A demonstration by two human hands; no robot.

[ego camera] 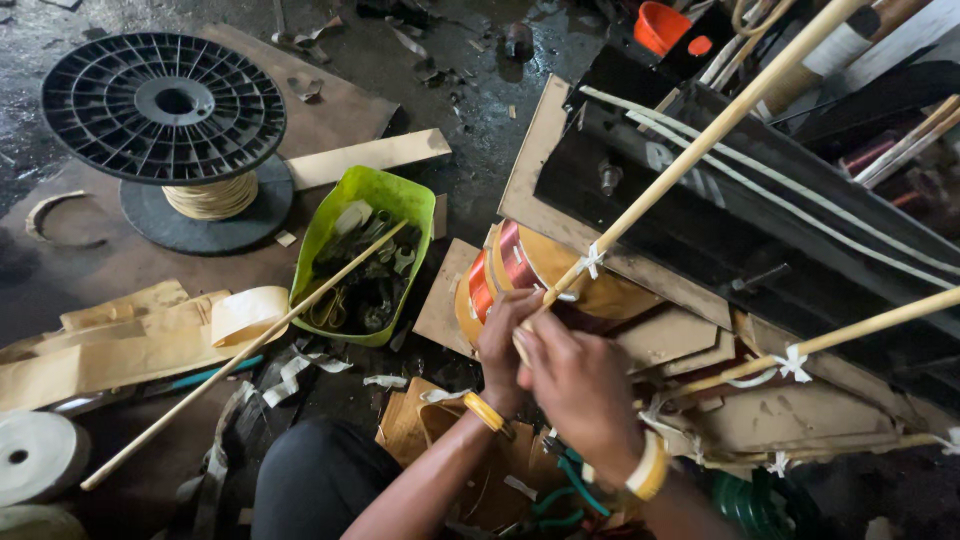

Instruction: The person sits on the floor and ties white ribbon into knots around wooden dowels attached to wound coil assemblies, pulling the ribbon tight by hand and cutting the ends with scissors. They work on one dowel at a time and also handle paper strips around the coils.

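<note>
My left hand [503, 345] and my right hand [580, 390] meet over a copper wire coil [515, 262] wrapped in brown paper. Both hands pinch the lower end of a long pale insulating sleeve [700, 140] that runs up to the right and has a white tape tie near the coil. The fingers hide the exact point of grip. Each wrist has a yellow band. A second pale sleeve [860, 330] with white ties crosses to the right of my right hand.
A black plastic spool [165, 105] with pale tape stands at the upper left. A green tub [385, 195] of tools holds a long wooden stick [240, 355]. A black metal frame [740, 220], cardboard pieces and paper tape rolls [35, 455] lie around on the dark floor.
</note>
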